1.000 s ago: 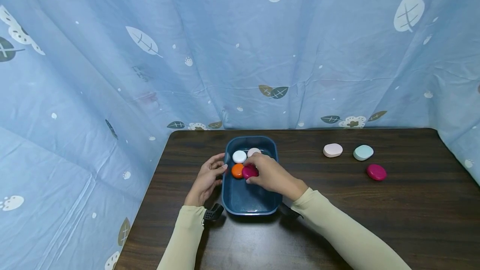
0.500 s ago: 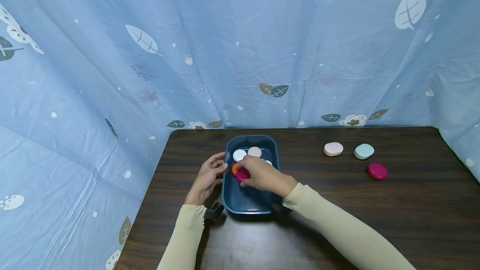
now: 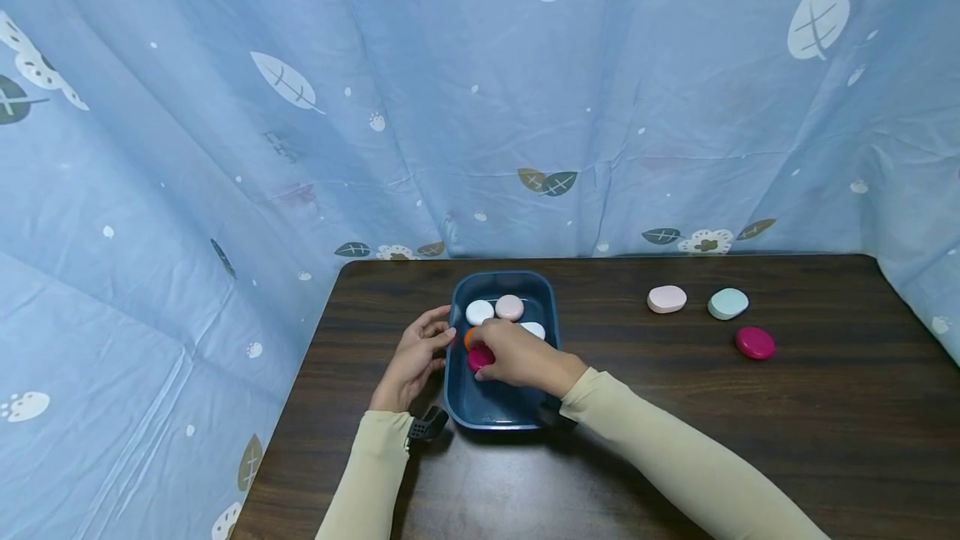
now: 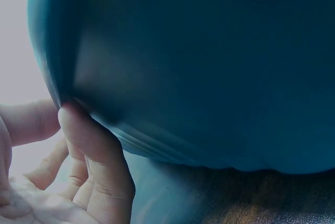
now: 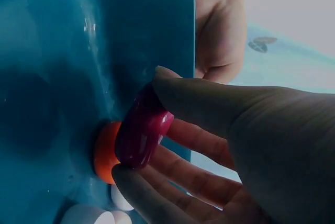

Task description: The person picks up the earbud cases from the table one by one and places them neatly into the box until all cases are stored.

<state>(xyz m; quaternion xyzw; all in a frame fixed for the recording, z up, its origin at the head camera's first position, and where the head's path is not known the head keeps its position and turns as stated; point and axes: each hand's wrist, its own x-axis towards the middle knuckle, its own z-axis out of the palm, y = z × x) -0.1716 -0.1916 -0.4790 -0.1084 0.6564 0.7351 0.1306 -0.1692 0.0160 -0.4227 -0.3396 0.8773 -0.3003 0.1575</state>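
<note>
Inside the blue tray (image 3: 491, 415), my right hand (image 3: 517, 357) pinches a glossy magenta disc (image 3: 478, 358) between thumb and fingertips. The right wrist view shows this disc (image 5: 142, 136) tilted on edge beside an orange disc (image 5: 105, 153). My fingers partly cover the orange disc (image 3: 469, 338) in the head view. Farther back in the tray lie a white disc (image 3: 480, 312), a pale pink disc (image 3: 509, 307) and a white oval piece (image 3: 534, 329). My left hand (image 3: 408, 361) touches the tray's left side from outside, thumb and fingertips against the wall.
On the dark wooden table (image 3: 637, 398), to the right of the tray, lie a pale pink oval piece (image 3: 666, 299), a mint piece (image 3: 727, 303) and another magenta disc (image 3: 754, 342). A patterned blue curtain (image 3: 450, 107) hangs behind the table and along its left.
My right hand has moved left and slightly nearer with the magenta disc, uncovering the pale pink disc and the white oval piece. My left hand has stayed at the tray's side.
</note>
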